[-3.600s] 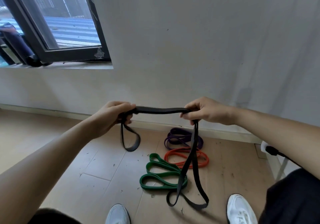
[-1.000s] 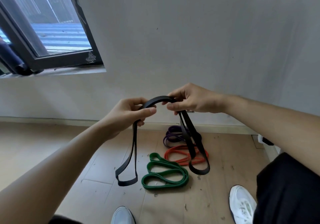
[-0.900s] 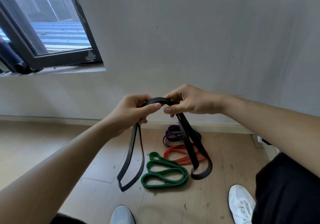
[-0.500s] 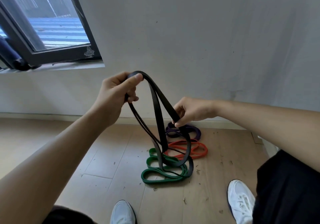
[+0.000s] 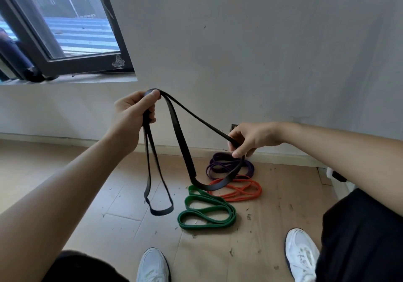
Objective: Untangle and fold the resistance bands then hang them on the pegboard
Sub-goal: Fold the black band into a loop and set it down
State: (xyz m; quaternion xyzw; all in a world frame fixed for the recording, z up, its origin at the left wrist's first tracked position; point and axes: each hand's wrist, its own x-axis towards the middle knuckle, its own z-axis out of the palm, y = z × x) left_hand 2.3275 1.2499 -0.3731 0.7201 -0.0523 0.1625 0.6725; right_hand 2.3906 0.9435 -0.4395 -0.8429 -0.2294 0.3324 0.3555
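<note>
black band (image 5: 182, 146), two drooping loops

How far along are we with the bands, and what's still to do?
Nothing is hung yet; no pegboard is in view. The green band, orange band and purple band lie in loose coils on the floor. The black band is in hand: left hand pinches its top, right hand grips one strand, loops dangling. Left: finish folding it, then hang all four.

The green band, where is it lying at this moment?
In the head view the green band lies folded on the floor, low and centre, just in front of the orange band and ahead of the white shoes.
</note>
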